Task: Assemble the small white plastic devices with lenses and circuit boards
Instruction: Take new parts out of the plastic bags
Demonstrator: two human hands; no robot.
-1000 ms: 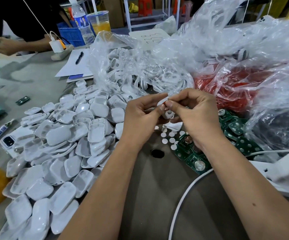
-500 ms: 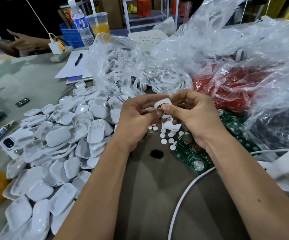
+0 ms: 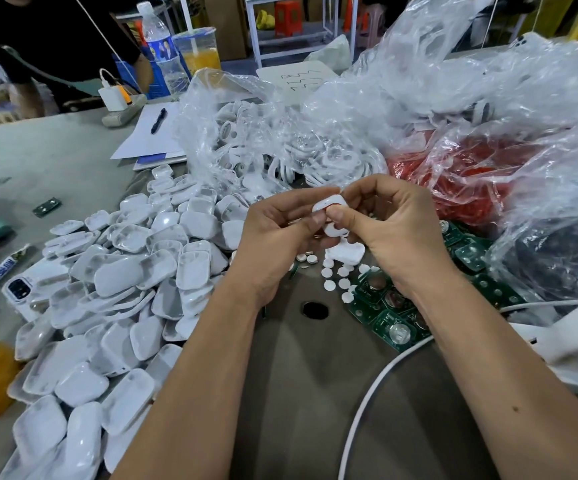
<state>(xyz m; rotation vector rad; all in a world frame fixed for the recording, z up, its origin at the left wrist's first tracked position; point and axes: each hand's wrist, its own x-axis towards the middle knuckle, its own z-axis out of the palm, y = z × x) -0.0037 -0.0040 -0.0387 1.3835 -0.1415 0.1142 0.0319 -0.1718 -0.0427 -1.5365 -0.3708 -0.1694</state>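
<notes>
White device (image 3: 329, 206) between both hands (image 3: 280, 237), shells (image 3: 135, 271) left, circuit boards (image 3: 387, 313) right

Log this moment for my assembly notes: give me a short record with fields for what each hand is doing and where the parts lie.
left hand: pinches the white device shell
right hand: grips the same shell, thumb on its front
shell pile: left of the hands
circuit boards: green, under the right wrist
lens discs: small, white, scattered below the hands
bagged parts: clear bags behind the hands
</notes>
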